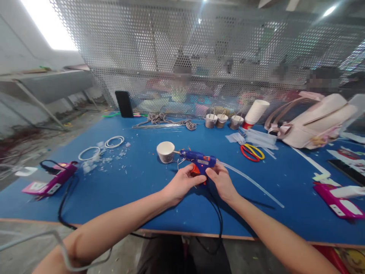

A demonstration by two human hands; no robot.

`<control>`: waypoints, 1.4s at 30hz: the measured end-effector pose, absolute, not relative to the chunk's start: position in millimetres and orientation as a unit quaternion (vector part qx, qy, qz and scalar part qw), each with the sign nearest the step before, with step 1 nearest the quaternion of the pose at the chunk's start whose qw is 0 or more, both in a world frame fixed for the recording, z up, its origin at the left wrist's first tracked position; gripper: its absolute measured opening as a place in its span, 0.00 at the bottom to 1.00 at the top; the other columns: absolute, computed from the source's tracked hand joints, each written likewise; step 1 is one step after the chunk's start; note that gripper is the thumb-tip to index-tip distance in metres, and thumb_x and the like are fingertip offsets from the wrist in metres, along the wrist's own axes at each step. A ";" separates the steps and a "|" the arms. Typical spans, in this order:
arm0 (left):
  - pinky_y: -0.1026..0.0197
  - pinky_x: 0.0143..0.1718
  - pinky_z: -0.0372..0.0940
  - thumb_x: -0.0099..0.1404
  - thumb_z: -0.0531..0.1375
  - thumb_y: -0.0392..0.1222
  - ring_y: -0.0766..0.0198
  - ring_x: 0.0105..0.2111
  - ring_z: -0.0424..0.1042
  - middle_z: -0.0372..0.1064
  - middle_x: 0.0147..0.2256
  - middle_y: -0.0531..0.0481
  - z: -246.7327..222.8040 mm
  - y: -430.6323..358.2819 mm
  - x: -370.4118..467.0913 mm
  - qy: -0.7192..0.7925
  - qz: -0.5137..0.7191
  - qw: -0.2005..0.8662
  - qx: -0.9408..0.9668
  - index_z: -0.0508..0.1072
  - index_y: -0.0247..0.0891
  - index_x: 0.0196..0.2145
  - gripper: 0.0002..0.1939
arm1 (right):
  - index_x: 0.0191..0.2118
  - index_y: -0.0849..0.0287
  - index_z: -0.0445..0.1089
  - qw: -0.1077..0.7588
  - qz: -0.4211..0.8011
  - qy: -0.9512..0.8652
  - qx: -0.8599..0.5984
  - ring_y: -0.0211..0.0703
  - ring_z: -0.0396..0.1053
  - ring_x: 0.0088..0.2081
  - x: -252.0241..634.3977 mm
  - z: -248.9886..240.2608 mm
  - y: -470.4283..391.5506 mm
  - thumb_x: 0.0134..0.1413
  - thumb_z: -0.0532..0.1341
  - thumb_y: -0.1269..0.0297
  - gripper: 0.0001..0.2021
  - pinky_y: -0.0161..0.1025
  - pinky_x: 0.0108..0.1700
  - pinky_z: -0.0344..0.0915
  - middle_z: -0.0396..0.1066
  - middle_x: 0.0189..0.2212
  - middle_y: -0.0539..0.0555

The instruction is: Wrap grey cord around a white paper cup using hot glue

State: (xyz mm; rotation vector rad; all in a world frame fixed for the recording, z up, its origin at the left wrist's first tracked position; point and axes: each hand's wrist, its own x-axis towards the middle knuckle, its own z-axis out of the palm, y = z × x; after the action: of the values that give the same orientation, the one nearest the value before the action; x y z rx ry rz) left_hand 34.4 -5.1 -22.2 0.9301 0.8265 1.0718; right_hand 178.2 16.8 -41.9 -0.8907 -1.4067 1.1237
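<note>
A blue hot glue gun with an orange trigger is held above the blue table, its nozzle pointing left. My left hand is closed around its handle and trigger area, the thumb lying across the grip. At the rear of the gun, my right hand grips the body, partly hiding it. A long clear glue stick trails out of the back to the right. The nozzle tip is at the right rim of a small white paper cup; I cannot tell whether they touch. A small red light glows on the gun.
White rings and glue scraps lie left, beside a magenta power strip. Grey cord, several cups, red-and-yellow scissors and a pink backpack line the back. A perforated metal screen rises behind. A black cable hangs below the gun.
</note>
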 end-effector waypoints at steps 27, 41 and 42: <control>0.59 0.35 0.63 0.63 0.55 0.38 0.59 0.35 0.69 0.70 0.32 0.47 -7.0 42.8 -45.6 0.661 0.174 0.025 0.729 0.69 0.37 0.33 0.04 | 0.31 0.62 0.72 0.501 0.581 -0.477 -0.429 0.36 0.67 0.20 185.0 -35.8 27.4 0.48 0.64 0.51 0.16 0.37 0.25 0.67 0.72 0.23 0.51; 0.65 0.27 0.68 0.48 0.68 0.40 0.68 0.28 0.70 0.71 0.30 0.51 1.1 34.0 -1.7 0.520 0.489 0.550 0.434 0.71 0.33 0.33 0.15 | 0.32 0.57 0.70 0.521 0.396 -0.559 -0.510 0.47 0.74 0.35 175.7 -36.2 29.7 0.45 0.63 0.58 0.09 0.47 0.46 0.69 0.76 0.32 0.55; 0.66 0.28 0.69 0.47 0.68 0.38 0.69 0.28 0.70 0.72 0.31 0.51 -1.8 33.7 0.5 0.518 0.487 0.556 0.430 0.72 0.32 0.33 0.15 | 0.31 0.56 0.69 0.523 0.396 -0.555 -0.511 0.48 0.74 0.36 174.4 -38.3 31.2 0.44 0.63 0.59 0.08 0.47 0.47 0.69 0.76 0.32 0.54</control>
State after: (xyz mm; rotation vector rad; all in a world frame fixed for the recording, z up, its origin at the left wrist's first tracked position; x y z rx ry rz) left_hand 0.5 33.7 -1.8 1.0149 1.2238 1.1497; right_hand 174.4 31.2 -38.3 -1.2223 -1.3291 0.9486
